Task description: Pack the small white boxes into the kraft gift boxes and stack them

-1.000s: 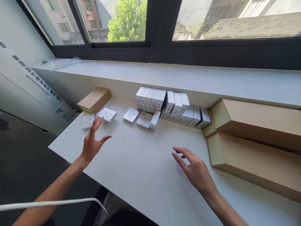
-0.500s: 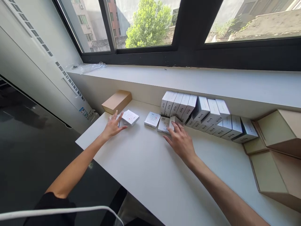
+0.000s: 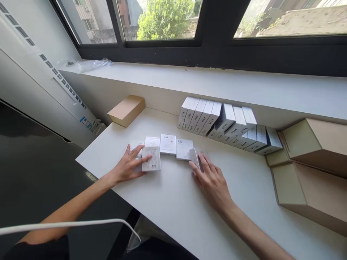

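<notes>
Several small flat white boxes with dark print lie in a short row on the white table, among them a box in the middle (image 3: 168, 144) and one at the right end (image 3: 184, 149). My left hand (image 3: 127, 167) grips another white box (image 3: 151, 160) at its left side, tilted in front of the row and overlapping it. Part of the leftmost box is hidden behind those fingers. At the row's right end, my right hand (image 3: 213, 178) holds a white box (image 3: 194, 159) on edge, its thumb and fingers along the side.
Along the wall stands a line of upright white boxes (image 3: 200, 115), several more stacked or leaning at its right. Large open tan cartons (image 3: 295, 187) sit at the right. A brown box (image 3: 127, 110) lies at the table's far left corner. A white cable (image 3: 81, 224) crosses low in view.
The loose boxes have come nearer and now form a row. My left hand has moved nearer and grips a box. My right hand has also come nearer with its box, away from the upright line.
</notes>
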Action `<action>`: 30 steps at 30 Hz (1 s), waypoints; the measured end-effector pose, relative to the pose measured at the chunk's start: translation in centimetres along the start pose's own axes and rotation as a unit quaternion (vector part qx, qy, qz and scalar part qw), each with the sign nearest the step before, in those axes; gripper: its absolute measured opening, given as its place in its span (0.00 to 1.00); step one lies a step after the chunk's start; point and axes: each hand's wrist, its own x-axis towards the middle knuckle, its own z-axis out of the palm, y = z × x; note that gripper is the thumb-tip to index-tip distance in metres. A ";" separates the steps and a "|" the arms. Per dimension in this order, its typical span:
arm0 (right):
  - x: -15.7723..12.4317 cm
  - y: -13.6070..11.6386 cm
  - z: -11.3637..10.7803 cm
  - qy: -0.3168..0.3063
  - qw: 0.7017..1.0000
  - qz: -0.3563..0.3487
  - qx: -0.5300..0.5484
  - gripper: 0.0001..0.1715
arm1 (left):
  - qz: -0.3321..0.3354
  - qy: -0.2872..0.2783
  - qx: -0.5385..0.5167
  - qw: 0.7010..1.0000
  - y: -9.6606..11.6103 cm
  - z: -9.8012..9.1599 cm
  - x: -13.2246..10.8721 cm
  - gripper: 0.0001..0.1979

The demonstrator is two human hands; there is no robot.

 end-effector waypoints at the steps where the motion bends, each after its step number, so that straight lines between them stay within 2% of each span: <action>1: -1.9 -0.1 -1.0 0.000 1.000 -0.013 0.008 0.20 | 0.023 0.009 -0.014 1.000 0.9 0.0 -1.5 0.40; 3: -4.9 0.0 -2.7 0.000 0.999 -0.016 0.035 0.23 | 0.051 0.036 -0.057 0.996 2.1 0.0 -4.2 0.42; 4: -6.0 0.3 -3.4 0.001 0.999 0.006 0.052 0.24 | 0.045 0.059 -0.083 0.994 2.2 0.0 -5.4 0.43; 5: -6.8 0.6 -3.9 0.001 0.997 0.045 0.069 0.24 | 0.019 0.090 -0.108 0.990 2.0 0.1 -6.4 0.43; 7: -7.4 1.5 -4.5 -0.004 0.984 0.150 0.101 0.23 | -0.077 0.160 -0.160 0.971 0.7 0.2 -8.2 0.46; 9: -7.1 2.4 -4.4 -0.018 0.964 0.233 0.131 0.25 | -0.176 0.185 -0.217 0.942 -1.2 0.1 -9.4 0.50; 11: -6.2 2.9 -4.2 -0.038 0.954 0.256 0.150 0.28 | -0.224 0.133 -0.259 0.930 -3.2 -0.3 -10.1 0.53; 14: -4.9 3.4 -3.9 -0.061 0.962 0.221 0.148 0.30 | -0.213 -0.003 -0.226 0.950 -5.4 -2.0 -10.5 0.53; 16: -4.2 3.7 -3.9 -0.066 0.969 0.196 0.132 0.28 | -0.200 -0.075 -0.172 0.962 -6.5 -3.6 -10.7 0.49; 20: -3.3 4.0 -4.1 -0.074 0.973 0.192 0.106 0.27 | -0.209 -0.130 -0.079 0.966 -8.1 -6.3 -11.7 0.38; 23: -2.8 2.9 -4.0 -0.089 0.970 0.201 0.104 0.27 | -0.202 -0.164 -0.045 0.965 -7.6 -7.0 -11.6 0.37; 27: -2.0 0.7 -3.4 -0.115 0.964 0.221 0.093 0.29 | -0.160 -0.208 -0.062 0.963 -5.0 -7.0 -9.6 0.40; 30: -1.6 0.2 -3.4 -0.111 0.959 0.236 0.114 0.30 | -0.146 -0.199 -0.057 0.967 -3.9 -7.2 -8.4 0.37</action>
